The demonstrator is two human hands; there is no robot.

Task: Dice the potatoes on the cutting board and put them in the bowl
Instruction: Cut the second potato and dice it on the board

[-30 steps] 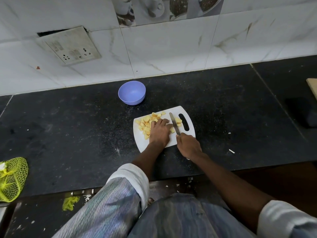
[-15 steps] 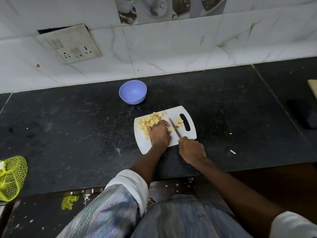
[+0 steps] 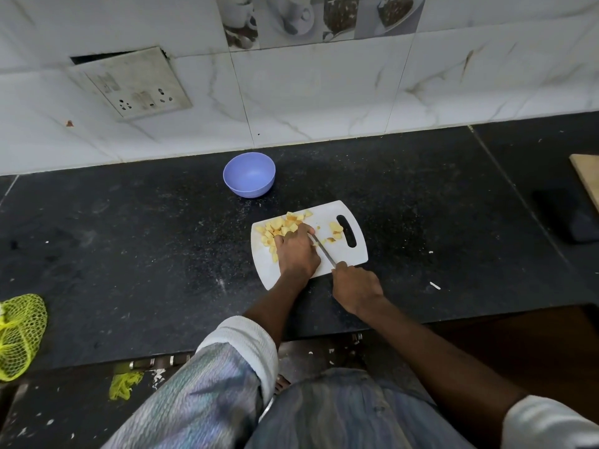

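Observation:
A white cutting board (image 3: 324, 218) lies on the black counter (image 3: 129, 254). Yellow potato dice (image 3: 278, 225) are piled on its left half, with a few more pieces (image 3: 335, 229) near the handle slot. My left hand (image 3: 296, 251) rests on the board with curled fingers holding a potato piece that is hidden beneath them. My right hand (image 3: 356, 286) grips the handle of a knife (image 3: 324, 252), whose blade runs up beside my left fingers. A purple bowl (image 3: 249, 175) stands behind the board, with nothing in it.
A tiled wall with a socket plate (image 3: 133, 82) backs the counter. A yellow mesh bag (image 3: 19, 335) lies at the left edge. A dark object (image 3: 567, 218) and a wooden board (image 3: 588, 176) sit far right. White scraps (image 3: 434, 285) dot the counter.
My right hand has drawn back toward me with the knife, so the blade now sits lower on the board. My left hand stays on the potato.

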